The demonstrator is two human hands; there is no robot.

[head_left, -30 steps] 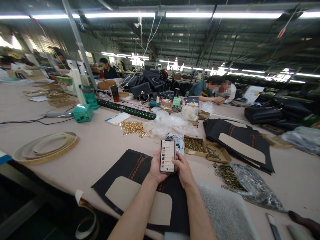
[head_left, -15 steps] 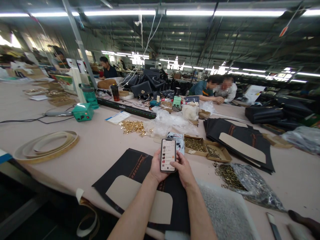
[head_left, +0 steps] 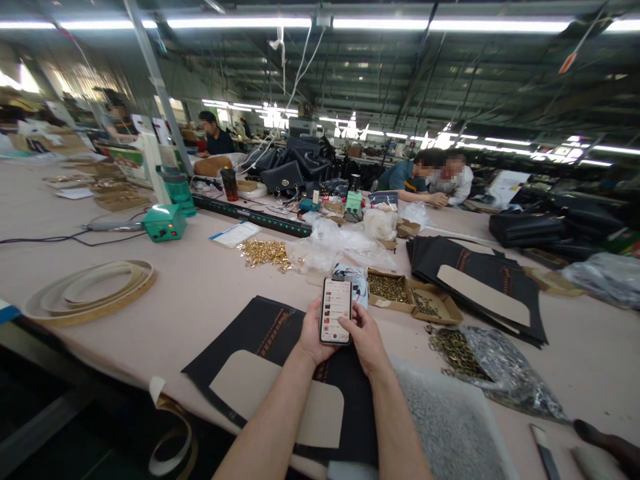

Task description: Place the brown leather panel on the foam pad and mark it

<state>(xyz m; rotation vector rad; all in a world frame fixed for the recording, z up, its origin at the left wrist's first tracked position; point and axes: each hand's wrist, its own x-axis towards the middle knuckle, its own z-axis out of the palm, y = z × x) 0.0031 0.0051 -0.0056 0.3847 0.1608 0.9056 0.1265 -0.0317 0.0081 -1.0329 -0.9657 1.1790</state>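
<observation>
A smartphone (head_left: 335, 309) with a lit screen stands upright between both my hands above the table. My left hand (head_left: 309, 335) grips its left edge from behind. My right hand (head_left: 364, 333) holds the right side, with its thumb lying across the lower part of the screen. Beneath my forearms lies a stack of black fabric panels (head_left: 260, 333) with a beige cardboard insert (head_left: 280, 397) on top.
An open carton of small brass parts (head_left: 389, 289) sits just beyond the phone. A clear bag of metal rings (head_left: 480, 363) lies at right, gold hardware (head_left: 265, 253) and crumpled plastic (head_left: 335, 247) further back. Coiled beige strip (head_left: 87, 290) at left. Two people (head_left: 435, 177) lean on the far side.
My right thumb has slid left across the lower part of the screen. The phone and my left hand stay where they were.
</observation>
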